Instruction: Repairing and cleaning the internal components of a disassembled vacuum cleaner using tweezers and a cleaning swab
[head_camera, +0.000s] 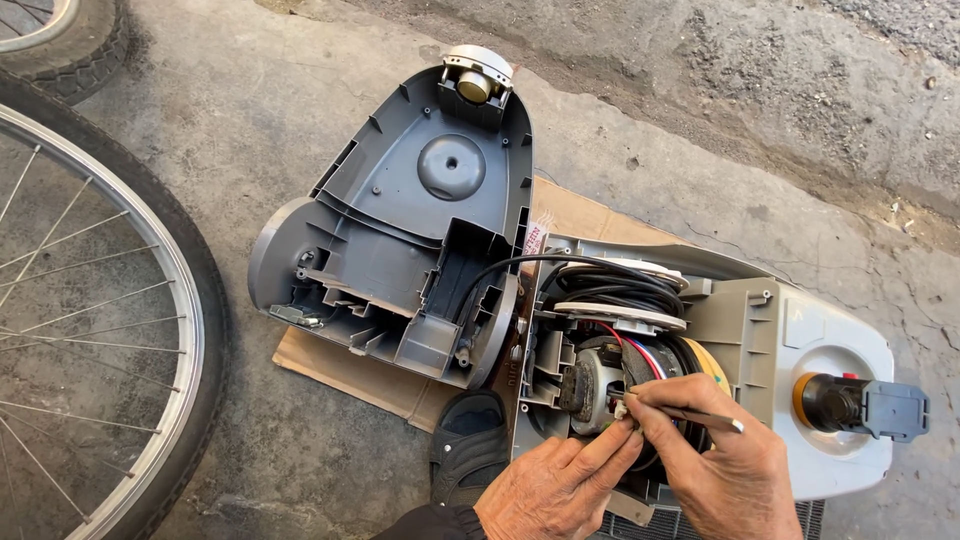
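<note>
Both hands meet over the motor inside the opened vacuum cleaner body, just ahead of the person. The left hand pinches a small white connector on the red and blue wires. The right hand grips a thin tool, its long axis running sideways with its tip at the connector. The grey cover lies open to the left on cardboard.
</note>
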